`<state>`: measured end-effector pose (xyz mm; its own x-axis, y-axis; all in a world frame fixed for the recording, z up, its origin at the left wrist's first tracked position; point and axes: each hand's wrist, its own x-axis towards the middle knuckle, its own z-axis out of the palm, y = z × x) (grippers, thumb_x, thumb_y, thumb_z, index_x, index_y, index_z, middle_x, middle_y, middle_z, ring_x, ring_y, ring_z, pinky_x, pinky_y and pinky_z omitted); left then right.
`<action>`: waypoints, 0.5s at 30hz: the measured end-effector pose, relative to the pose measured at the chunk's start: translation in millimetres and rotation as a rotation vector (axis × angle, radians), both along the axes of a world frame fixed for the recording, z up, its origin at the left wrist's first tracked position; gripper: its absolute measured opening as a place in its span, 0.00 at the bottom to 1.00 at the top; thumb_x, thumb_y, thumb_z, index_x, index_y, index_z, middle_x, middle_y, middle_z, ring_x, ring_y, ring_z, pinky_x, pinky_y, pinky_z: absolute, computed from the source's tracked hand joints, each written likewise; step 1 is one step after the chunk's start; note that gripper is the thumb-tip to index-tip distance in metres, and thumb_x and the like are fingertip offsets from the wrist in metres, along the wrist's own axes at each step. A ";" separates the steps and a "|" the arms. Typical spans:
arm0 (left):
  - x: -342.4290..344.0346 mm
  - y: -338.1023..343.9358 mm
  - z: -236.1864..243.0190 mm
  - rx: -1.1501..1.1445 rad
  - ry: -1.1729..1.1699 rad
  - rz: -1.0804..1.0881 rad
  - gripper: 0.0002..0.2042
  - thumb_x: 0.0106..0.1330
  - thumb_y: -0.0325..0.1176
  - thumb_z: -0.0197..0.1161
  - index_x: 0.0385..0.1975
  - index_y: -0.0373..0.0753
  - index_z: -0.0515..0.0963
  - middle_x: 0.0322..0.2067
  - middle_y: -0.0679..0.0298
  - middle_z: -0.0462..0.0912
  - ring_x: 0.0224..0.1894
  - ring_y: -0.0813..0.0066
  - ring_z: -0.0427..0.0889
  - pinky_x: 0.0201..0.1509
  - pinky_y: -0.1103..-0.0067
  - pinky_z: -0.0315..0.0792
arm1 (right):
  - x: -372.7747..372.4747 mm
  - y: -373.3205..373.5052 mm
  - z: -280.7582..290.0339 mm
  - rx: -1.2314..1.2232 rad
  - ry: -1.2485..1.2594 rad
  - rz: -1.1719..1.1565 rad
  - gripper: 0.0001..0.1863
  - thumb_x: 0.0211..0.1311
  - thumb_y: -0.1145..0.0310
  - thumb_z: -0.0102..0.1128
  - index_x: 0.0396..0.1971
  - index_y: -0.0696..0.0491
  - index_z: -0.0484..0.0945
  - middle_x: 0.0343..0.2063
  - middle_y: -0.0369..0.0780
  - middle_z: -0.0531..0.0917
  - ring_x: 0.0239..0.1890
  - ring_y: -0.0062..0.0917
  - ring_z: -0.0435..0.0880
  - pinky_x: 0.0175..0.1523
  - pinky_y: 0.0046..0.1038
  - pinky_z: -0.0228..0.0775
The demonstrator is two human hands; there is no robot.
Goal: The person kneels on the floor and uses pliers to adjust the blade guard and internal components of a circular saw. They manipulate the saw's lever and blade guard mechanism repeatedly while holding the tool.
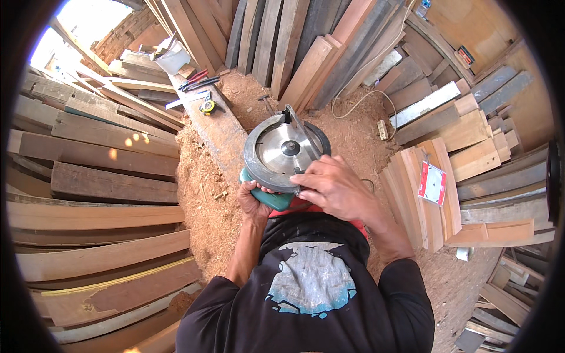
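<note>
- The left hand (252,203) reaches up from below, palm up, gripping the saw's green housing (275,200).
- The right hand (334,187) bends over the lower-right rim, fingers curled; whether they pinch anything, I can't tell.
- The circular saw (287,159) sits mid-frame, its round silver blade (273,150) facing up, ringed in dark grey.

Stacked boards (115,182) to our left, upright planks (282,47) leaning ahead of us, a worn board (226,134) on which we see a yellow-and-black tape measure (208,106), a white bucket (173,57) at its far end, loose sawdust (200,226) beside it.
</note>
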<state>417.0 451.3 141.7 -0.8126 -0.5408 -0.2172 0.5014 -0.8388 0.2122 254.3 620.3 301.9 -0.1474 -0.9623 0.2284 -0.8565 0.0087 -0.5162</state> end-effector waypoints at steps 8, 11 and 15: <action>2.8 0.1 -2.1 0.037 -0.019 0.009 0.13 0.53 0.27 0.61 0.39 0.34 0.77 0.25 0.62 0.78 0.25 0.72 0.78 0.35 0.74 0.80 | 10.5 -86.3 -2.1 0.225 0.114 0.118 0.17 0.62 0.53 0.66 0.40 0.51 0.87 0.32 0.40 0.85 0.44 0.36 0.79 0.54 0.39 0.67; 5.6 2.9 -2.3 -0.003 -0.049 0.001 0.14 0.54 0.26 0.59 0.42 0.35 0.76 0.24 0.64 0.76 0.23 0.71 0.78 0.35 0.74 0.81 | -1.1 -131.8 5.9 0.444 0.150 0.066 0.19 0.64 0.52 0.65 0.42 0.52 0.86 0.39 0.45 0.85 0.50 0.38 0.79 0.58 0.42 0.68; 17.1 6.8 -10.3 0.016 -0.103 -0.014 0.25 0.50 0.27 0.60 0.53 0.33 0.75 0.37 0.56 0.83 0.36 0.59 0.85 0.49 0.64 0.84 | -24.2 -152.4 3.1 0.518 0.247 -0.142 0.27 0.65 0.50 0.63 0.56 0.53 0.79 0.56 0.52 0.78 0.63 0.43 0.74 0.67 0.46 0.65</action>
<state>434.1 458.1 131.4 -0.7930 -0.5254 -0.3082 0.4660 -0.8491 0.2487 230.1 467.9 305.0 -0.2849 -0.9325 -0.2219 -0.9228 0.3295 -0.1996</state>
